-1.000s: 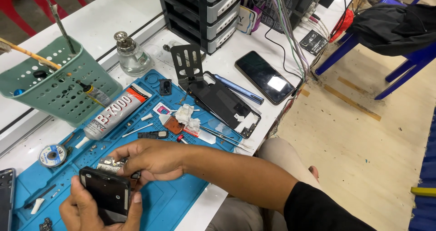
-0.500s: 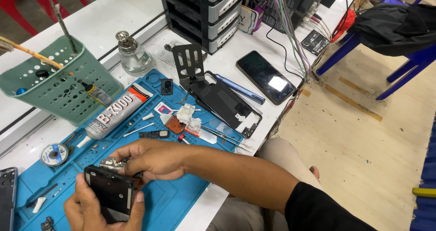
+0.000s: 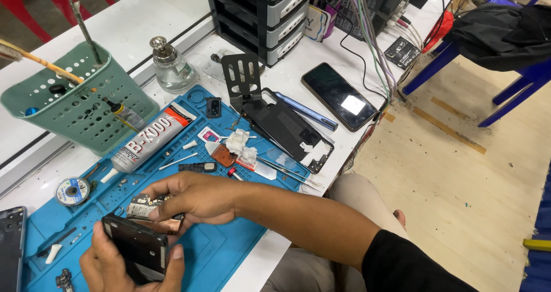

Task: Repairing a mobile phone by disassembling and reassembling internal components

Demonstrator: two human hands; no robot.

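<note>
White tabletop (image 3: 189, 16) is stretching across the view, with a blue repair mat (image 3: 224, 252) lying on its near edge, and I am working over that mat. At the far left, a green perforated basket (image 3: 74, 105) is holding brushes and tools, and a small solder-wick spool (image 3: 72, 190) is sitting below it. My left hand (image 3: 117, 269) is gripping a dark phone body (image 3: 138, 249) from underneath, thumb pressing on its right edge, tilting it up off the mat. My right hand (image 3: 192, 197) is closing its fingertips on a small circuit board (image 3: 150, 207) just above the phone's top edge. Behind them, a glue tube (image 3: 152, 143) is lying diagonally, a glass dispenser bottle (image 3: 170, 67) is standing beyond it, and farther right a black back cover (image 3: 284, 128) and another smartphone (image 3: 340, 96) are lying flat.
</note>
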